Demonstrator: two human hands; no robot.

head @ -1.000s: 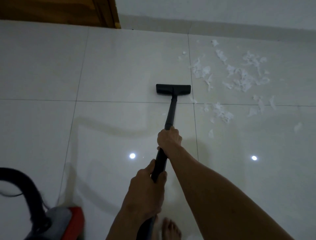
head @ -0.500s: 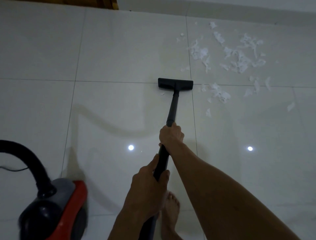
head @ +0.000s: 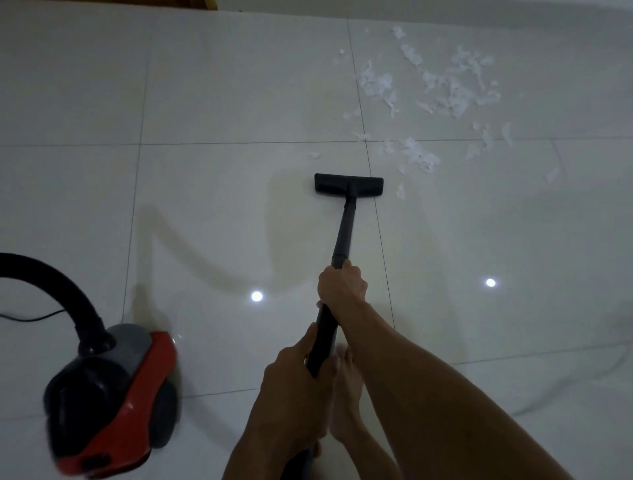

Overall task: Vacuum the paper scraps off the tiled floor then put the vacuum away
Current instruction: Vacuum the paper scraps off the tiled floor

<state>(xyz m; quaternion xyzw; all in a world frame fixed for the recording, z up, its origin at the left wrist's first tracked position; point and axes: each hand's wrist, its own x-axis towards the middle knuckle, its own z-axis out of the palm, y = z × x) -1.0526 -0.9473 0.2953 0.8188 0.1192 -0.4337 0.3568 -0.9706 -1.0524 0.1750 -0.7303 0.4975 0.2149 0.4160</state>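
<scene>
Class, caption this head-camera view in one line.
Both hands grip the vacuum wand, its floor head just short of the paper scraps.

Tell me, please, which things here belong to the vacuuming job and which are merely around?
Job: paper scraps, floor head, wand held by right hand and left hand, vacuum body, hose.
Around: power cord, wooden door frame, bare foot.

No text, label, brand, number or sign can be read anywhere in view. The red and grey vacuum body [head: 113,407] at about eight o'clock is blurred, and no marking can be made out on its shell. The black floor nozzle [head: 348,185] near twelve o'clock shows only a plain dark surface.
</scene>
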